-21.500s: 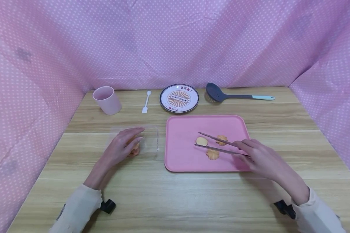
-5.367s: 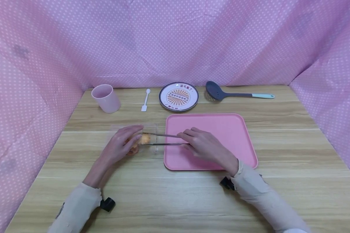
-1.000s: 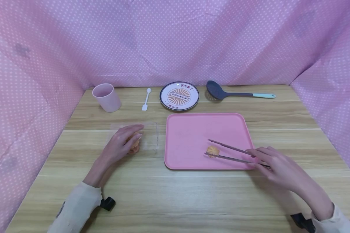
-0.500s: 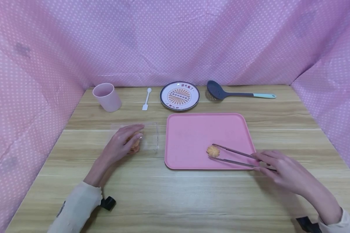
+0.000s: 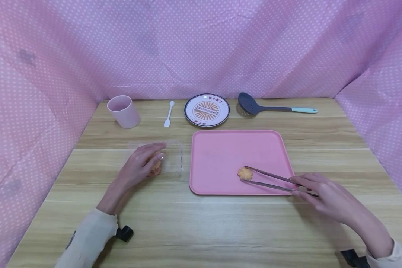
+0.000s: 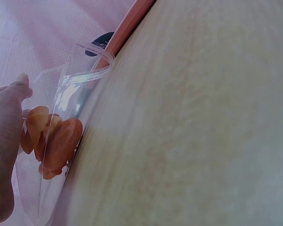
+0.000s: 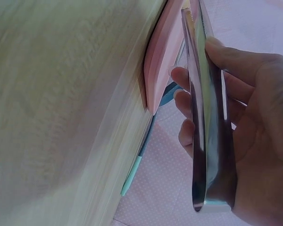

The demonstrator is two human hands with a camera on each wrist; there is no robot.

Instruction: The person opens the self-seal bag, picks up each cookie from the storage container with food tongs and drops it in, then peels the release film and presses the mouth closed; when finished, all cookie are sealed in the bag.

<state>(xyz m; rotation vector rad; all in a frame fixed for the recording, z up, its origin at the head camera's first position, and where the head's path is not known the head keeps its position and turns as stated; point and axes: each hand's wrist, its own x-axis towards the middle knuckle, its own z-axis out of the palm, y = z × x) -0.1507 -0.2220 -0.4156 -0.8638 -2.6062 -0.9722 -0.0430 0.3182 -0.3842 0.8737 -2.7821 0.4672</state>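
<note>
My right hand (image 5: 326, 195) holds metal tongs (image 7: 207, 141), thumb on one arm and fingers round the other. In the head view, the tong tips lie on either side of a flower-shaped cookie (image 5: 245, 173) on the pink tray (image 5: 217, 160). Whether they press on it, I cannot tell. My left hand (image 5: 137, 163) holds a clear plastic bag (image 6: 75, 94) with its mouth spread toward the tray. Several cookies (image 6: 61, 143), orange-brown and pale, lie inside the bag. The hand partly hides them in the head view.
Along the back stand a pink cup (image 5: 124, 113), a small white spoon (image 5: 169, 114), a patterned plate (image 5: 206, 110) and a dark slotted ladle (image 5: 249, 104) with a mint handle end. Pink dotted cloth (image 5: 201, 48) surrounds the wooden table (image 5: 201, 230).
Three cookies lay on the tray earlier; one is there now. The tongs carried one to the bag, returned, and shifted slightly right and narrowed about the last cookie. My left hand stayed put.
</note>
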